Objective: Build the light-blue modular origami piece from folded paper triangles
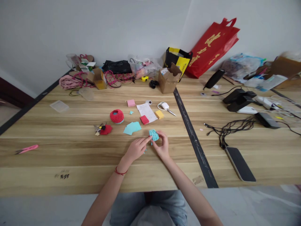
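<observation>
A light-blue piece built of small folded paper units (154, 134) is held just above the table. My right hand (162, 147) grips it between thumb and fingers on its right and lower side. My left hand (137, 149), with a red cord on the wrist, pinches at its lower left edge; its fingers are close together. A few tiny blue paper bits (145, 151) lie by the left fingertips. Beyond the hands are flat light-blue paper sheets (132, 128), a round red folded-paper piece (117, 116) with some blue at its base, and a small blue folded bit (131, 112).
Red (144, 119), yellow (159, 114) and pink (131, 103) paper pads lie around a printed sheet (147, 110). Scissors (171, 111) rest to their right, a pink-handled cutter (27, 149) far left. A cardboard box (169, 80) stands behind; cables (232, 127) and a power bank (240, 164) lie right.
</observation>
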Tool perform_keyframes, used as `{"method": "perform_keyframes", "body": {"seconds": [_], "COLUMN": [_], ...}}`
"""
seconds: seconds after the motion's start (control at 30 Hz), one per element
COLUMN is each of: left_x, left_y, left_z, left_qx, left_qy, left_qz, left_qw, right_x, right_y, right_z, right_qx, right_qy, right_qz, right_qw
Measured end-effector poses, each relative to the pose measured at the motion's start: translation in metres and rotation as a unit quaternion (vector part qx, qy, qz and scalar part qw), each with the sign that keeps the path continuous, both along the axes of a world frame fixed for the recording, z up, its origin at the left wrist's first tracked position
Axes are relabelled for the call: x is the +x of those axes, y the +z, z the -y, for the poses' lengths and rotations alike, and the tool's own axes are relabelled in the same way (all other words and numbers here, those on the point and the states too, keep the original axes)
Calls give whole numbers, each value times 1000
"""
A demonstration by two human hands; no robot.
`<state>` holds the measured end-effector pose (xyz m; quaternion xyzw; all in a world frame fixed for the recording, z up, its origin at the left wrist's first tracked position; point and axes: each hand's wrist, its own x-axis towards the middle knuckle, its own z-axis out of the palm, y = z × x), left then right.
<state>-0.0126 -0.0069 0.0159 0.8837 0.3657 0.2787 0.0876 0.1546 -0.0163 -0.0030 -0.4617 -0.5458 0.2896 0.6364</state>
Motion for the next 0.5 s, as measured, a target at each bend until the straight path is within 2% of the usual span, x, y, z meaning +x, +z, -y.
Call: {"method": "perform_keyframes", "body": {"seconds": [0.23,0.5], "left_x": [0,1], "left_y": [2,1], "left_z": [0,1], "left_qx": [1,-4], "left_qy": [-8,-12], "left_qz": [2,10], "left_qw": [1000,1000], "right_x": [2,3], "right_y": [-2,2], "right_z": [0,1], "right_qx": [44,53], "right_qy": [-40,-56], "right_qz": [85,151], "right_qw": [995,986]}}
